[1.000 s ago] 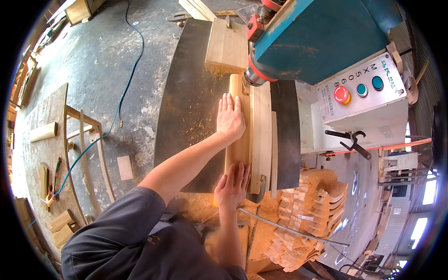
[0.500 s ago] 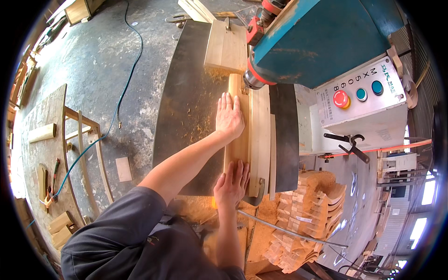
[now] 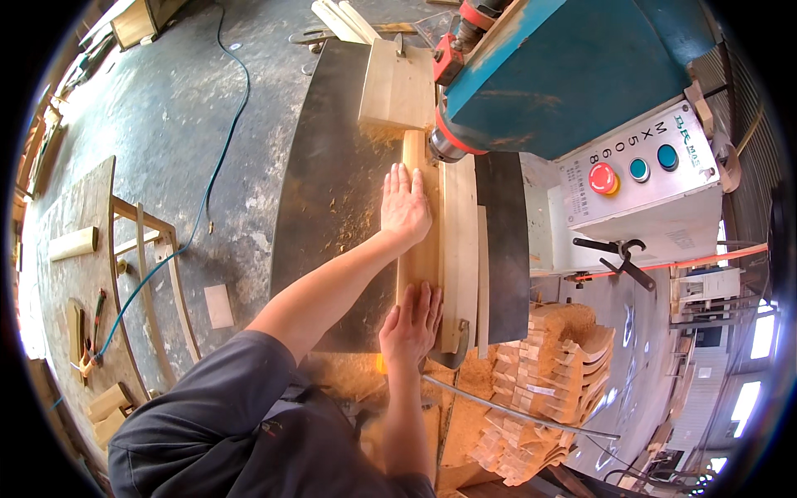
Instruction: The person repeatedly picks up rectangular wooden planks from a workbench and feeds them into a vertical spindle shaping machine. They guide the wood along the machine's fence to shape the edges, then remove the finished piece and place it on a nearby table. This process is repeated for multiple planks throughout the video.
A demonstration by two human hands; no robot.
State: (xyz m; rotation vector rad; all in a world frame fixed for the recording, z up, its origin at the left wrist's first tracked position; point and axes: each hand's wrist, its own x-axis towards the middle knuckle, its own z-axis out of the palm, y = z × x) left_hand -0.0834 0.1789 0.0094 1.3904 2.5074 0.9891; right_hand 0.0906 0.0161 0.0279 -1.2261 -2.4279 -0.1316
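Note:
A long pale wooden strip (image 3: 425,253) lies on the dark machine table (image 3: 328,183), alongside a wooden fence (image 3: 459,241). My left hand (image 3: 407,206) rests on top of the strip, palm down with fingers outstretched toward the spindle. Nearer to me, my right hand (image 3: 408,319) presses flat on the strip's near end, its fingers spread and its edge by the fence. Just past my left fingertips, a metal chuck (image 3: 447,147) hangs beside the strip's far part. Where the chuck's bit meets the wood cannot be made out.
A clamped wooden block (image 3: 398,83) stands at the table's far end, with sawdust around it. The blue machine head (image 3: 540,91) and button panel (image 3: 635,170) are at right. Stacked curved wood pieces (image 3: 548,390) sit lower right; a workbench (image 3: 79,257) stands left.
The view has shifted slightly. Both hands stay flat on the wooden strip, with no clear movement of the strip against the fence.

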